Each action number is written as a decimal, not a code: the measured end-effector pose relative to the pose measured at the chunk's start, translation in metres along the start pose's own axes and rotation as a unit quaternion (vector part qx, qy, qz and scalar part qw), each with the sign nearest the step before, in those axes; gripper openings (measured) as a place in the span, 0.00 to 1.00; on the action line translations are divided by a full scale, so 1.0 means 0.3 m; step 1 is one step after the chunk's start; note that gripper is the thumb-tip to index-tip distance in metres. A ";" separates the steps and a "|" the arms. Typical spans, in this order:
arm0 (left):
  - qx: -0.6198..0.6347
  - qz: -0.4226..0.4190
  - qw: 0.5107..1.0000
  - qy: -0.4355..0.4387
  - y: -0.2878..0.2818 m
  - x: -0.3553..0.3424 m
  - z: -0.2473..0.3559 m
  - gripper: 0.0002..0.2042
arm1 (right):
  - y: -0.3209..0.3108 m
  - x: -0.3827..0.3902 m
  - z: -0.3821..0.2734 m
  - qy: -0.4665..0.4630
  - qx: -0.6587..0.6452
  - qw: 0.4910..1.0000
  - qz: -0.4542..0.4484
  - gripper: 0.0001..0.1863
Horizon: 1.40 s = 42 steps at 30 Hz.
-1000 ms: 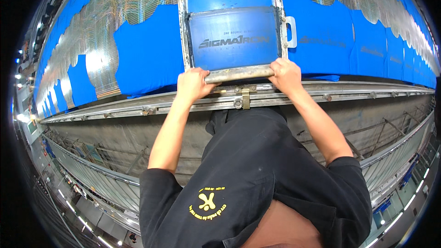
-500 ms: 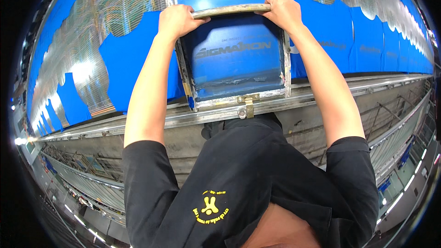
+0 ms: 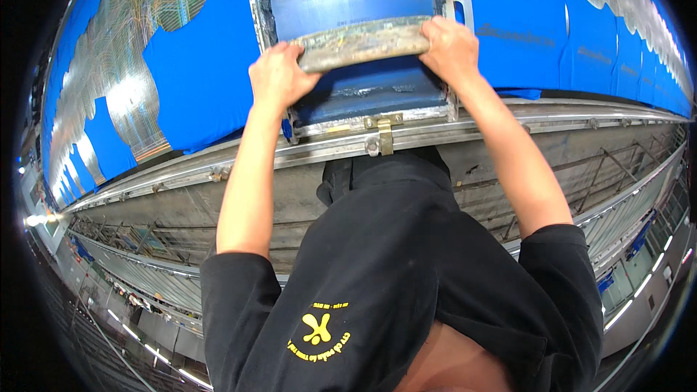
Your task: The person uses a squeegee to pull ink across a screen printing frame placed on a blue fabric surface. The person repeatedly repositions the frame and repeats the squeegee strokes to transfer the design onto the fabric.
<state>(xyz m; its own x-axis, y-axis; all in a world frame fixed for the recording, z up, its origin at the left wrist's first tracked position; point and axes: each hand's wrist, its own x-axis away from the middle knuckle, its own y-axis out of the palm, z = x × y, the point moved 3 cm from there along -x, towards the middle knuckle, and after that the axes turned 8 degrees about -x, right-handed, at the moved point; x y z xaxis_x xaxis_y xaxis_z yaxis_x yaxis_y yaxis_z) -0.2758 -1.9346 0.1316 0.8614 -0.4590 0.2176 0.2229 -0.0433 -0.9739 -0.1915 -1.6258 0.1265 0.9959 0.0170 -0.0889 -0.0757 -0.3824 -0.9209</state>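
Observation:
A wide squeegee [image 3: 363, 43] with a paint-stained, worn face spans the printing screen, tilted so its broad side shows. My left hand [image 3: 279, 78] is closed round its left end, and my right hand [image 3: 451, 49] grips the right end. Under it lies the blue mesh [image 3: 352, 3] of the screen, with a dark ink smear along its near part. The screen frame [image 3: 335, 128] is metal, stained with ink, and meets the table's rail at a brass-coloured bracket [image 3: 385, 135]. The squeegee's lower edge is hard to make out against the dark mesh.
Blue fabric pieces [image 3: 200, 76] lie flat on the long shiny table [image 3: 131, 101] on both sides; those on the right [image 3: 519, 43] bear dark prints. A metal rail [image 3: 218, 167] runs along the near edge, close to my body. A white handle-like loop [image 3: 463, 9] stands beside the frame.
Both hands have drawn the squeegee closer to the near end of the screen and tipped it, so its broad face shows. The dark lettering on the mesh is now covered. The view has shifted.

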 end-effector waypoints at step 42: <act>0.018 -0.019 1.000 0.012 -0.014 0.273 0.084 0.23 | -0.103 0.306 -0.113 -0.015 -0.096 0.995 -0.002 0.22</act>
<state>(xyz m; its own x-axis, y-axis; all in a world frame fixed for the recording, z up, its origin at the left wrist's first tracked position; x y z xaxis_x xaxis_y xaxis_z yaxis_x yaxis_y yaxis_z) -0.1946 -1.9498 0.1551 0.8406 -0.4793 0.2524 0.2720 -0.0294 -0.9618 -0.0960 -1.6435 0.1597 0.9941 0.0451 -0.0988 -0.0578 -0.5511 -0.8324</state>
